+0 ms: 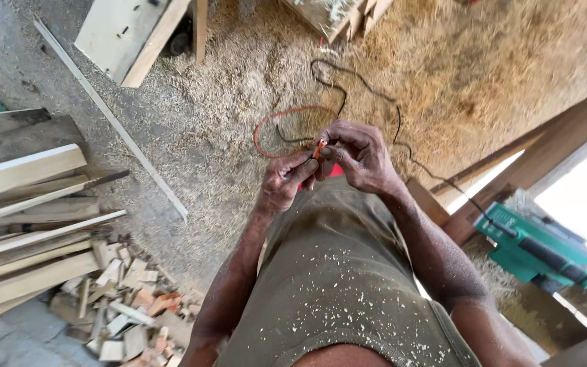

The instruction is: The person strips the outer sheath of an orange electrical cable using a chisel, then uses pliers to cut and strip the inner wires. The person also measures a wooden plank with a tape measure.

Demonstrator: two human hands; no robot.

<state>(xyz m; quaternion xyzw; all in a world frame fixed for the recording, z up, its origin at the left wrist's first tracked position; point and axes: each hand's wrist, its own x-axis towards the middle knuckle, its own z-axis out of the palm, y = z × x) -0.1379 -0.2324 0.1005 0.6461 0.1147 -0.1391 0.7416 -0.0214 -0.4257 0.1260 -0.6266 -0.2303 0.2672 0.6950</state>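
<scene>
Both hands meet in front of my chest over a floor thick with wood shavings. My left hand [287,181] pinches the lower end of a thin orange-red wire [318,149]. My right hand [358,155] grips the same wire end from the right, fingers curled over it. The wire loops away in an orange-red curve [266,122] on the shavings. A black cable [375,92] snakes beside it and runs to a green power tool [535,248] at the right. My olive shirt is speckled with sawdust.
Long wooden planks [25,204] are stacked at the left, with a heap of small offcuts [127,306] below them. A pale board [127,34] and a thin strip [110,119] lie at the top left. Brown timber beams [545,146] cross the right side.
</scene>
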